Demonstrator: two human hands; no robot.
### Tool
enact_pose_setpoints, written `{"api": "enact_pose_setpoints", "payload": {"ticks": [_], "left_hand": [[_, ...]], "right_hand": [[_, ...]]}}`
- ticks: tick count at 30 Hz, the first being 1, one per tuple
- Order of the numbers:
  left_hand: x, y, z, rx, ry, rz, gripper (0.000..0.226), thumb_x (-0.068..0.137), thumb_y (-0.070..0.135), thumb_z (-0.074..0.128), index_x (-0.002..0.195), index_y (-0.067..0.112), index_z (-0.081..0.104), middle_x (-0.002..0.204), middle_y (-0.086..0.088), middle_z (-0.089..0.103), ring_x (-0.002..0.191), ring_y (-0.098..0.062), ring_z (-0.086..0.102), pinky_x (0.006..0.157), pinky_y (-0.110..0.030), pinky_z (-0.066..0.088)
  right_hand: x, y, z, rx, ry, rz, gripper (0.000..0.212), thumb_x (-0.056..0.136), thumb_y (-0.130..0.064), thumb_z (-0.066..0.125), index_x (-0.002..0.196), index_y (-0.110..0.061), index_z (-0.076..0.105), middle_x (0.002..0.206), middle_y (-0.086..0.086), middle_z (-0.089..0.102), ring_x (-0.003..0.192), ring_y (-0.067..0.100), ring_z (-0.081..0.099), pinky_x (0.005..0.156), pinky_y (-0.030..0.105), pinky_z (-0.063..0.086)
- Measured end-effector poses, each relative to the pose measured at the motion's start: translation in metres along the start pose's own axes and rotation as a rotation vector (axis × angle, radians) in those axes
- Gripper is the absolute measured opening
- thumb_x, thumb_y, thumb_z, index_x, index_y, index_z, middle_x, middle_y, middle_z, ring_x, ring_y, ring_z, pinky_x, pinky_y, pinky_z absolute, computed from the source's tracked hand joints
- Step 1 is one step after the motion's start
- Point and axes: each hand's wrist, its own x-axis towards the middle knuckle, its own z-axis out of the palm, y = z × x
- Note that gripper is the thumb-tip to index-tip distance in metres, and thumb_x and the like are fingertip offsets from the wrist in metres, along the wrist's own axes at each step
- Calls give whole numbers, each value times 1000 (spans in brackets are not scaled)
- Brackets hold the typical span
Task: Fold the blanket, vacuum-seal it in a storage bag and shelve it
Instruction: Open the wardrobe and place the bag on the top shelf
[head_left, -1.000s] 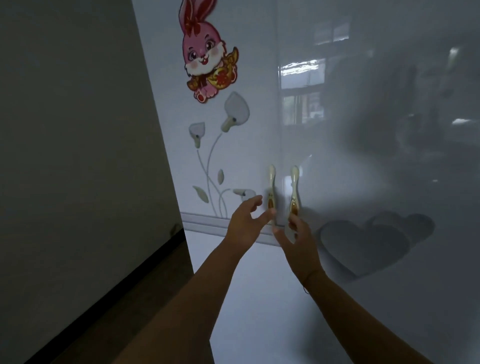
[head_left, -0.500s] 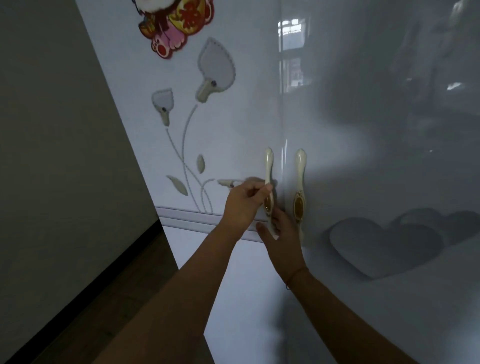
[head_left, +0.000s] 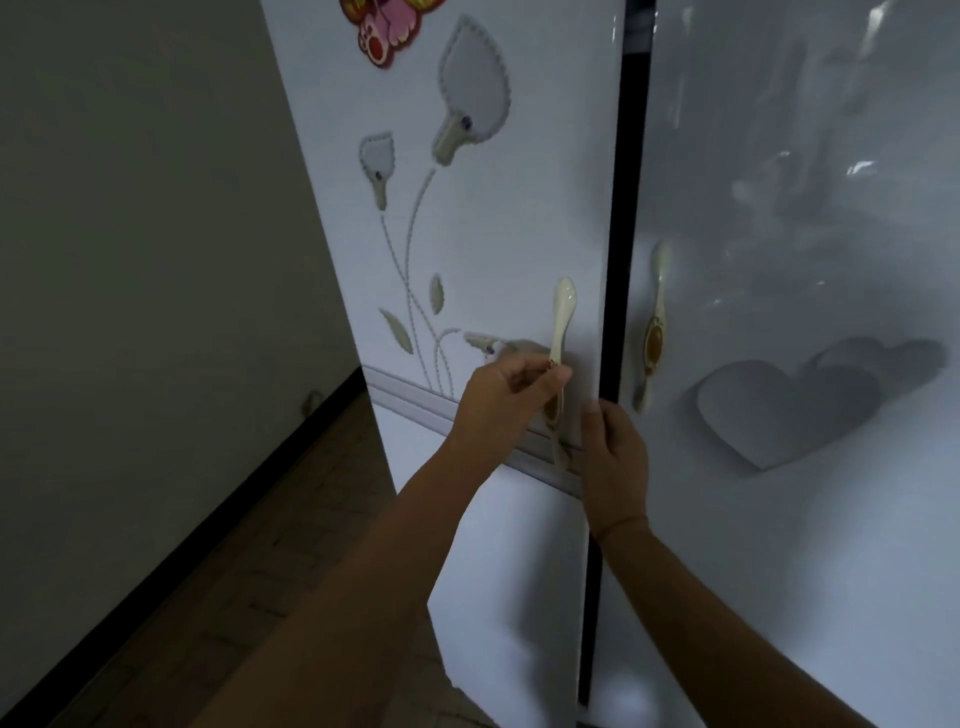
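A glossy white wardrobe fills the view. Its left door (head_left: 467, 234), decorated with flower outlines, stands slightly ajar, and a dark gap (head_left: 621, 260) shows between it and the right door (head_left: 779, 208). My left hand (head_left: 506, 397) is closed around the cream left door handle (head_left: 563, 312). My right hand (head_left: 613, 457) grips the free edge of the left door just below that handle. The right door handle (head_left: 655, 322) is untouched. No blanket or storage bag is in view.
A plain grey wall (head_left: 130, 234) with a dark skirting board runs along the left. A strip of wooden floor (head_left: 234, 571) lies between wall and wardrobe. A rabbit sticker (head_left: 384, 31) sits at the top of the left door; heart shapes (head_left: 779, 410) mark the right door.
My left hand closed on the left handle and my right hand moved to the door edge. The left door has swung outward, opening a dark gap. The view moved closer.
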Motion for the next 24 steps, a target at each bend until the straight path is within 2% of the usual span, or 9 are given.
{"api": "enact_pose_setpoints", "payload": {"ticks": [4, 6, 8, 10, 12, 14, 16, 20, 24], "left_hand": [[-46, 0, -46, -17, 1, 5, 3, 86, 24, 70, 86, 23, 68, 80, -2, 70, 79, -18, 66, 86, -40, 57], [-67, -1, -70, -23, 37, 13, 12, 83, 26, 73, 83, 28, 62, 76, 7, 64, 73, -7, 62, 74, -24, 56], [-87, -1, -96, 2, 113, 25, 24, 77, 33, 76, 91, 32, 57, 93, 8, 63, 83, -4, 61, 69, -11, 50], [-105, -1, -123, 0, 157, 75, 46, 72, 43, 78, 112, 31, 58, 118, 4, 61, 105, -7, 61, 82, -14, 51], [-122, 1, -152, -7, 188, 128, 58, 75, 39, 79, 127, 26, 57, 124, 3, 63, 113, -9, 61, 93, -26, 52], [-136, 4, -180, -30, 246, 159, 46, 81, 22, 77, 124, 23, 61, 110, 8, 71, 103, -6, 66, 89, -24, 54], [-147, 4, -208, -61, 295, 167, 39, 83, 13, 73, 119, 24, 62, 96, 17, 73, 94, -1, 68, 83, -20, 55], [-159, -6, -257, -86, 323, 132, 36, 90, 12, 65, 125, 18, 61, 111, 10, 72, 106, -9, 67, 92, -29, 54], [-162, -9, -288, -97, 331, 90, 37, 94, 10, 59, 131, 15, 58, 115, 12, 69, 107, -4, 65, 85, -19, 53]], "right_hand": [[-67, -24, 23, -15, 90, -32, 16, 99, -24, 52, 91, -17, 65, 76, -6, 60, 69, -5, 54, 63, 6, 41], [-101, -36, 39, -42, 68, -45, 12, 97, -25, 56, 90, -21, 64, 78, -12, 62, 74, -7, 57, 65, 4, 42], [-129, -46, 58, -53, 31, -66, 8, 95, -24, 59, 90, -20, 65, 80, -13, 62, 78, -9, 58, 67, 2, 42], [-150, -51, 78, -68, -35, -75, 11, 93, -29, 62, 93, -19, 67, 85, -8, 66, 82, -7, 61, 69, 4, 44], [-168, -57, 101, -36, -151, -54, 26, 88, -40, 63, 99, -17, 68, 94, -7, 69, 88, 0, 64, 77, 14, 51], [-178, -63, 124, -42, -267, -54, 33, 85, -47, 64, 104, -20, 64, 105, -9, 64, 98, 3, 61, 87, 21, 51], [-185, -74, 147, -75, -372, -64, 31, 85, -41, 68, 111, -30, 54, 114, -13, 55, 107, 2, 53, 92, 17, 44], [-191, -82, 195, -93, -494, -90, 51, 81, -43, 72, 123, -36, 44, 118, -17, 45, 117, 5, 44, 99, 24, 39], [-201, -80, 235, -116, -487, -114, 69, 77, -51, 71, 135, -24, 44, 126, -14, 41, 124, 10, 42, 105, 34, 42]]}}
